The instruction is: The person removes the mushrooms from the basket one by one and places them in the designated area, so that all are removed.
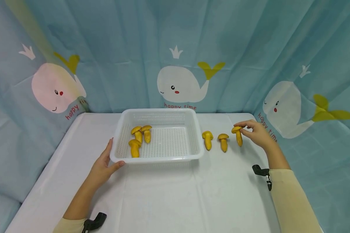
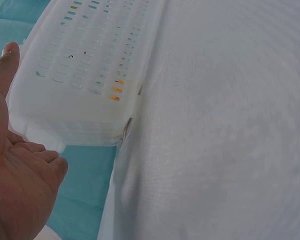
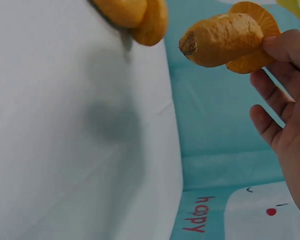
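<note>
A yellow mushroom (image 1: 239, 138) is pinched by its cap between the thumb and fingers of my right hand (image 1: 258, 133), stem pointing down; the right wrist view shows this mushroom (image 3: 222, 40) raised off the cloth. To its left lie two more yellow mushrooms, a nearer one (image 1: 223, 143) and one (image 1: 208, 140) beside the basket. My left hand (image 1: 101, 169) grips the front left corner of a white plastic basket (image 1: 163, 159), thumb at the front rim and fingers along the left side. Inside, three yellow mushrooms (image 1: 135, 149) are grouped at the left.
A white cloth (image 1: 163, 197) covers the table. Behind it and at both sides hang blue-green curtains (image 1: 119, 64) printed with whales. The basket stands near the table's back edge, and its right part shows bare perforated floor.
</note>
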